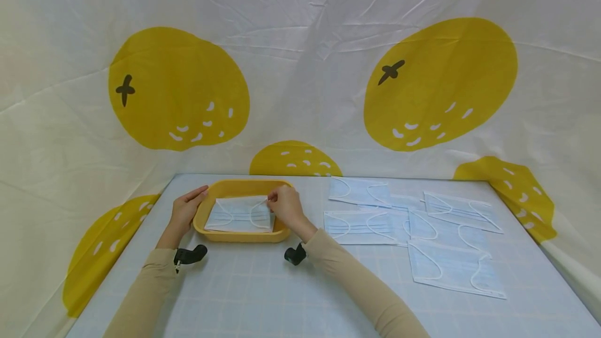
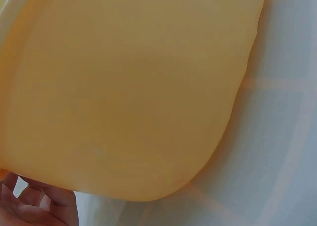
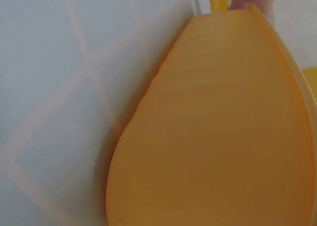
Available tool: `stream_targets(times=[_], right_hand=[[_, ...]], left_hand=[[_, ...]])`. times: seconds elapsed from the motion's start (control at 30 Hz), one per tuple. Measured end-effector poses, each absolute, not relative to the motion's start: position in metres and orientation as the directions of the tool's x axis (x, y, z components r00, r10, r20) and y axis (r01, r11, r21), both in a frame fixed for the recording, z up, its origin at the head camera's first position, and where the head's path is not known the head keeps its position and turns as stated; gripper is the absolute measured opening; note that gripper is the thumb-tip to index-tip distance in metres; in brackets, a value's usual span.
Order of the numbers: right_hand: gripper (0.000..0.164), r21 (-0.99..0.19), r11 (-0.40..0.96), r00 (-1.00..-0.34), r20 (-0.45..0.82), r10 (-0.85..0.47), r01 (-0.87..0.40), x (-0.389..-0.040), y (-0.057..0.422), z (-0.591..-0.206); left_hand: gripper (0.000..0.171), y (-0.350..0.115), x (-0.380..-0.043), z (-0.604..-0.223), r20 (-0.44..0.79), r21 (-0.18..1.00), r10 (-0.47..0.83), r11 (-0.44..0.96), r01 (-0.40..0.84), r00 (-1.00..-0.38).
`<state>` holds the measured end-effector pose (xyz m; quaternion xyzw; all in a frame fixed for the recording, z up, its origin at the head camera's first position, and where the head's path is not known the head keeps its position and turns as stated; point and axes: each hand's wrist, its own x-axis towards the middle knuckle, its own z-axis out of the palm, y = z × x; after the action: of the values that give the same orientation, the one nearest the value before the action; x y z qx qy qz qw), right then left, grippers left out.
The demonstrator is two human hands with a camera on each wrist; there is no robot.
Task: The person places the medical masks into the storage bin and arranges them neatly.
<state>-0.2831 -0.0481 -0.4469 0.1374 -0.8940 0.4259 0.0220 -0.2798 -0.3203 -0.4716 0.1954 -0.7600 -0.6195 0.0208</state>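
A yellow plastic tray [image 1: 241,237] sits on the table, with light blue pleated face masks stacked inside; the top face mask [image 1: 239,214] shows two white ear loops. My left hand [image 1: 186,212] holds the tray at its left end, fingers up at the rim. In the left wrist view, bent fingers [image 2: 39,203] lie against the tray wall [image 2: 133,102]. Reaching over the tray's right end, my right hand [image 1: 287,206] pinches the top mask near its right edge and loop. The right wrist view is mostly tray wall [image 3: 213,122], which hides the right fingers.
To the right, several more face masks [image 1: 457,267] lie spread on the table [image 1: 244,296], some overlapping. A white curtain [image 1: 305,87] printed with yellow fruit hangs behind the table and along both sides. Each wrist carries a small black camera mount [image 1: 190,255].
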Motion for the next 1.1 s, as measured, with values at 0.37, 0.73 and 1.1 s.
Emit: stream_targets(times=[0.37,0.73,1.1], right_hand=[[0.027,-0.649,0.709,-0.961,0.157,-0.229,-0.275,-0.281,-0.046,-0.445],[0.037,-0.713,0.605,-0.934,0.241,-0.264,-0.355,-0.274,-0.034,-0.437],[0.037,-0.717,0.556,-0.906,0.295,-0.304,-0.420,-0.268,-0.014,-0.430]], left_hand=[[0.056,-0.321,-0.281,-0.474,-0.222,0.947,-0.324,0.154,-0.283,-0.919],[0.056,-0.322,-0.282,-0.475,-0.216,0.951,-0.316,0.146,-0.273,-0.924],[0.058,-0.320,-0.279,-0.472,-0.218,0.950,-0.316,0.150,-0.275,-0.924]])
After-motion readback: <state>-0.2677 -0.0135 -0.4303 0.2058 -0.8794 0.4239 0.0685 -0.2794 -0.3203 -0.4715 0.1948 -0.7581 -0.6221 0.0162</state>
